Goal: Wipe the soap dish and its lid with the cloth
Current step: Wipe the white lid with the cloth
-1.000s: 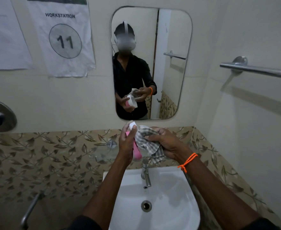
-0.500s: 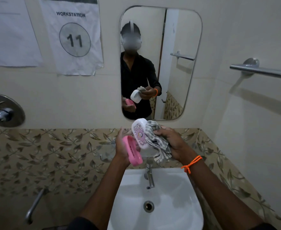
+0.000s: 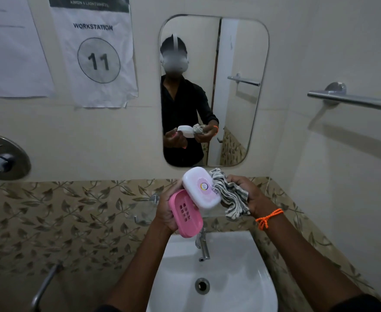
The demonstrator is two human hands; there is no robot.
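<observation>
Above the basin, my left hand [image 3: 166,210] grips the pink soap dish [image 3: 186,213] by its left side, its slotted inside facing me. The white lid [image 3: 200,188], with a round sticker on top, lies just above the dish and overlaps its upper right edge. The lid's right end sits against the striped grey-and-white cloth [image 3: 232,195], which is bunched in my right hand [image 3: 249,194]. I cannot tell which hand carries the lid. The mirror [image 3: 241,52] reflects both hands with the lid between them.
Directly under my hands are a white wash basin [image 3: 236,266] with a chrome tap [image 3: 203,246]. A towel rail [image 3: 353,101] juts from the right wall. On the left wall are a shower valve [image 3: 1,158], a chrome handle [image 3: 45,287] and paper notices [image 3: 95,52].
The lid has come off the pink dish and moved up and to the right against the cloth. Both parts have turned from edge-on to facing me.
</observation>
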